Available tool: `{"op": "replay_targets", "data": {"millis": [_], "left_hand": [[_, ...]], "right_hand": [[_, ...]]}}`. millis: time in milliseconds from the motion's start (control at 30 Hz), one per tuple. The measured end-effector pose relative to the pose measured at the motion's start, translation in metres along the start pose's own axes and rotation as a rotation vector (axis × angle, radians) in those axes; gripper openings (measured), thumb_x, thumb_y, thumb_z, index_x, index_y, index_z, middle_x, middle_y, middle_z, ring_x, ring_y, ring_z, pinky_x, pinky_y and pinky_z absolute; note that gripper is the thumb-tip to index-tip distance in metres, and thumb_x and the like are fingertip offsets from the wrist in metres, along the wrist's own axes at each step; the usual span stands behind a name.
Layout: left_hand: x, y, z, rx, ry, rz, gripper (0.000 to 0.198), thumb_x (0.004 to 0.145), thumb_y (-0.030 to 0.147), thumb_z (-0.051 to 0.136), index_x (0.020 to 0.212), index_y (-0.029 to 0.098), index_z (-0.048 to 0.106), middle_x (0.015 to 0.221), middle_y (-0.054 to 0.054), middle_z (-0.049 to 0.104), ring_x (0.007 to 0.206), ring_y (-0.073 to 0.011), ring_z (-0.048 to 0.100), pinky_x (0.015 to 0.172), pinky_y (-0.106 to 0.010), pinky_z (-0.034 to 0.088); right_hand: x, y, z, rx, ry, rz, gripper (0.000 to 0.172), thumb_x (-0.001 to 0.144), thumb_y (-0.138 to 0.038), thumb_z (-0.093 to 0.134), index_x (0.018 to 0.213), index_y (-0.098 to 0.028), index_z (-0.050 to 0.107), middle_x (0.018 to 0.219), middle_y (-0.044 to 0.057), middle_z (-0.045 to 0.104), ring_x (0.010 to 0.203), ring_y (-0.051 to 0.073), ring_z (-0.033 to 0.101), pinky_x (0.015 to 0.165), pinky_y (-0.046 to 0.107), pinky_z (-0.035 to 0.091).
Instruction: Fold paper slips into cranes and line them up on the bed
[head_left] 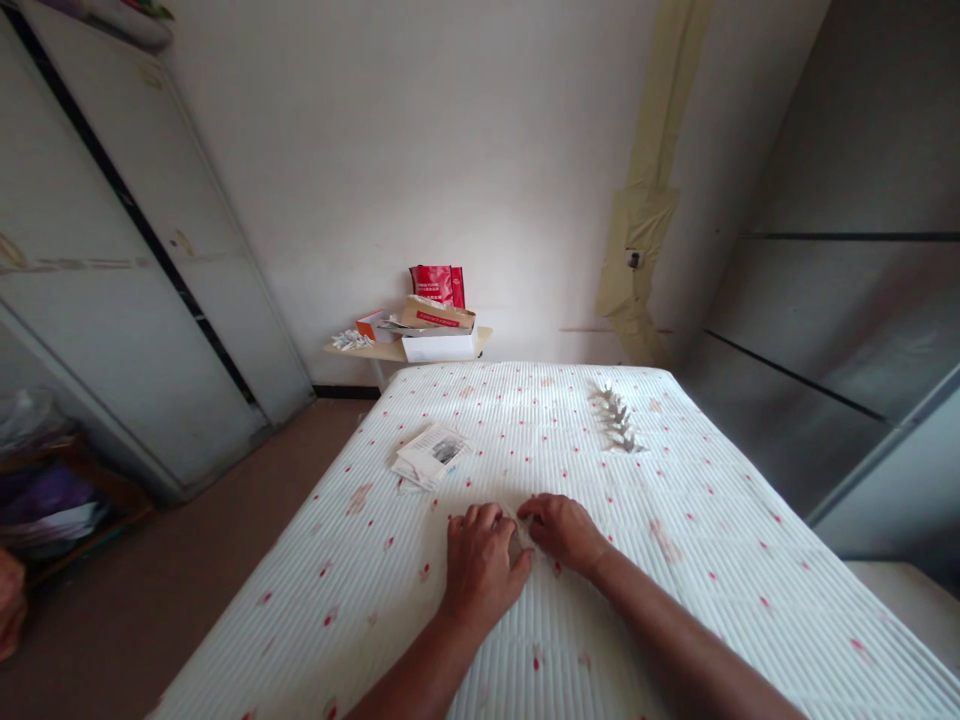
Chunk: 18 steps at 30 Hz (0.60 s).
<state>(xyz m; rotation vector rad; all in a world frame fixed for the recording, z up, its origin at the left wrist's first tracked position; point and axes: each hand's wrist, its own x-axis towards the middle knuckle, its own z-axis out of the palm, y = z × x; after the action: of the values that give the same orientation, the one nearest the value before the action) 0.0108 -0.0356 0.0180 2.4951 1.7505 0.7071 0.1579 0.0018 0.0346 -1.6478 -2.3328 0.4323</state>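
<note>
and both hands are right in on the small paper piece (515, 546), low over the quilted bed (540, 600)! the left hand (484, 555) bridges it from the near-left side, thumb and fingers apart around it; whether they truly grip, i cannot tell. the right hand (564, 528) comes in from the other side, fingers curled, tips together at the paper's far-right edge; its pinch is hidden too.

technique, then: as i judge it, the left hand should steady the piece lightly against the bed while the right does the fine work along the edge. line edges up before pressing, because those soft ridges underneath could blur a crease. gentle fingertips, too; thin paper may tear.

and the position: the paper sits between the hands, just right of the left palm, under the left fingers, just left of the right fingertips. beyond the left hand, apart from it, lies the printed paper stack (431, 455); farther right, the folded pieces (619, 415).
</note>
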Motion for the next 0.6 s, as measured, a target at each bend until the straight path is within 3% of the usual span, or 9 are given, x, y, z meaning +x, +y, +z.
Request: {"op": "replay_targets", "data": {"millis": [167, 300, 433, 600], "left_hand": [[-0.003, 0.012, 0.003, 0.03, 0.005, -0.044, 0.043, 0.064, 0.052, 0.066, 0.092, 0.02, 0.06, 0.097, -0.007, 0.056, 0.096, -0.0278, 0.047, 0.083, -0.045, 0.032], [-0.002, 0.017, 0.003, 0.071, 0.008, -0.033, 0.031, 0.071, 0.041, 0.062, 0.093, 0.019, 0.061, 0.098, -0.007, 0.056, 0.096, -0.027, 0.047, 0.087, -0.047, 0.03], [-0.005, 0.018, -0.004, 0.099, -0.004, -0.039, 0.025, 0.076, 0.035, 0.057, 0.096, 0.021, 0.061, 0.102, -0.007, 0.055, 0.098, -0.025, 0.046, 0.09, -0.045, 0.029], [-0.007, 0.022, -0.007, 0.086, -0.041, -0.032, 0.034, 0.074, 0.046, 0.057, 0.098, 0.022, 0.061, 0.099, -0.006, 0.056, 0.098, -0.0253, 0.045, 0.091, -0.045, 0.028]], "right_hand": [[0.006, 0.018, 0.009, 0.06, 0.093, -0.197, 0.036, 0.078, -0.006, 0.044, 0.089, -0.026, 0.071, 0.1, 0.004, 0.062, 0.088, 0.013, 0.059, 0.074, 0.021, 0.043], [0.013, 0.029, 0.018, 0.124, 0.181, -0.367, 0.031, 0.081, -0.011, 0.05, 0.095, -0.029, 0.071, 0.111, 0.006, 0.059, 0.099, 0.016, 0.054, 0.082, 0.027, 0.043], [0.017, 0.031, 0.018, 0.077, 0.153, -0.424, 0.029, 0.083, -0.015, 0.05, 0.095, -0.032, 0.07, 0.113, 0.007, 0.059, 0.099, 0.02, 0.053, 0.083, 0.033, 0.042], [0.014, 0.029, 0.013, 0.004, 0.103, -0.417, 0.028, 0.083, -0.016, 0.05, 0.093, -0.033, 0.07, 0.116, 0.006, 0.058, 0.102, 0.021, 0.051, 0.083, 0.034, 0.041]]}}
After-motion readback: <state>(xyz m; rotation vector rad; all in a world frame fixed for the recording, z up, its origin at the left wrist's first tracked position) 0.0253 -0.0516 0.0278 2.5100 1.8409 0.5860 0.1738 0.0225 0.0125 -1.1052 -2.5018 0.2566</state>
